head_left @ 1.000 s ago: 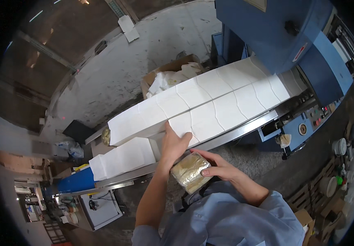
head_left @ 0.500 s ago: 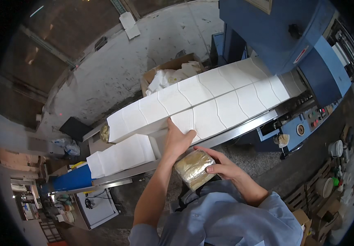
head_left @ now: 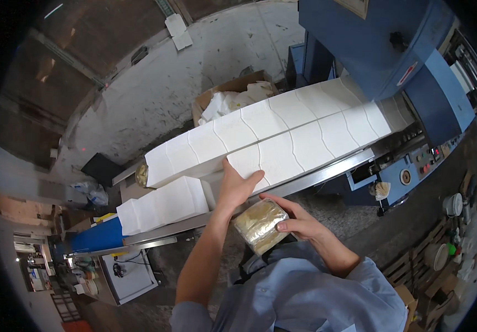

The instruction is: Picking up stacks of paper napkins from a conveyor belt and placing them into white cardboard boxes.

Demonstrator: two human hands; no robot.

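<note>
Two long rows of folded white paper, like napkins, lie side by side on a metal-edged conveyor. My left hand (head_left: 237, 185) is open, thumb and fingers spread against the left end of the near paper row (head_left: 282, 152). In front of my body, my right hand (head_left: 299, 220) grips a yellowish-brown block (head_left: 261, 226) wrapped in shiny clear film. The far paper row (head_left: 216, 135) runs past my left fingertips. To the left of that hand, a separate white paper stack (head_left: 163, 205) lies across the near side of the conveyor.
A blue machine (head_left: 376, 44) stands over the rows' right end, with a button panel (head_left: 426, 163) below. Against the far row's left end sits another wrapped block (head_left: 141, 174). Behind the conveyor is a cardboard box (head_left: 244, 83) of white scraps. The metal rail (head_left: 316, 171) edges my side.
The film-wrapped block and my right hand have shifted very slightly left and up. My left hand stays at the end of the near row.
</note>
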